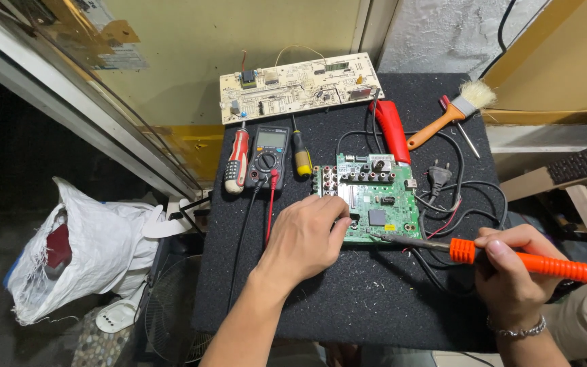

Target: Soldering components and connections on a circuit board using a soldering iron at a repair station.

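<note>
**Hands at the green circuit board**

We see the left hand [305,234] resting on the lower left corner of the green circuit board [375,197], fingers curled against its edge; we cannot tell whether its grip closes on the board or only presses it. The right hand [511,268] has its grip closed around the orange soldering iron [531,261], whose metal tip lies at the board's lower edge. The board sits near the middle of the black padded surface [368,299]. Behind it lie a multimeter [268,156], a red-handled screwdriver [237,163], a yellow-handled screwdriver [301,158], a beige circuit board [300,85] and a paintbrush [453,112]. A white sack [83,251] sits on the floor to the left.
</note>
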